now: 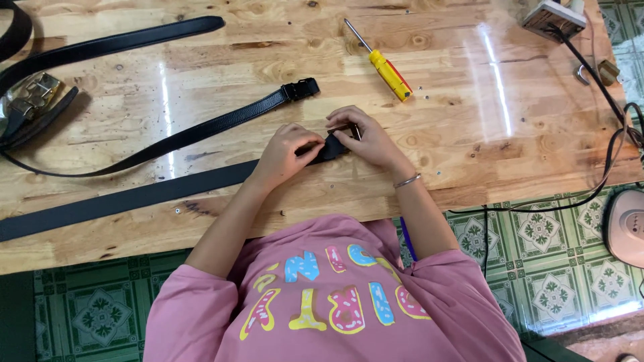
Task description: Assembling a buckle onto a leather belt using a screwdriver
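A flat black belt [134,194] lies across the wooden table [469,134], running from the left edge to my hands. My left hand [282,153] pinches the belt's end from the left. My right hand [365,137] holds the same end, where a small dark clip or buckle part [333,145] sits between my fingers. A thin bracelet is on my right wrist. A second black belt [201,131] with a black end clip [300,88] curves just beyond my left hand.
A yellow-handled screwdriver [388,72] lies beyond my right hand. More belts and a metal buckle [30,97] sit at the far left. A power strip [553,17] with a black cable [607,94] is at the top right. Small screws dot the tabletop.
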